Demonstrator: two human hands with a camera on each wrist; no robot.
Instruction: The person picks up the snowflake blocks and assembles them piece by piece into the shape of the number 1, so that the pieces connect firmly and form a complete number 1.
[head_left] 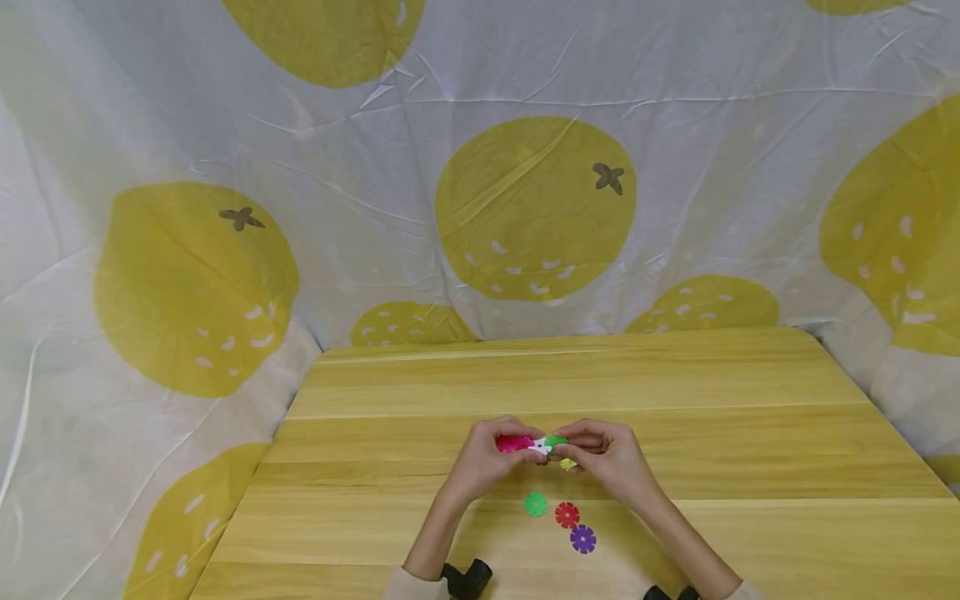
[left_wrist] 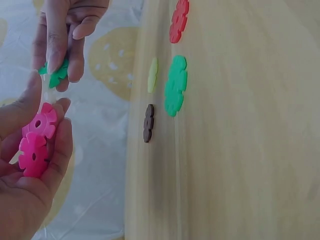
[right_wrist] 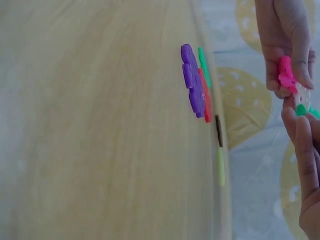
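My left hand (head_left: 480,462) holds a short chain of notched plastic snowflake discs above the table. Two pink discs (left_wrist: 34,156) lie in its fingers, and a white disc (head_left: 539,446) follows at the chain's end. From the other side, my right hand (head_left: 615,462) pinches a green disc (left_wrist: 59,75) between thumb and fingers. The green disc meets the white one edge to edge, and fingers partly cover that joint.
On the wooden table (head_left: 360,500) lie a second green disc (head_left: 536,504), a red disc (head_left: 567,515) and a purple disc (head_left: 582,539). A yellow disc (left_wrist: 153,75) and a brown disc (left_wrist: 149,123) lie beyond them. A lemon-print cloth (head_left: 360,183) hangs behind.
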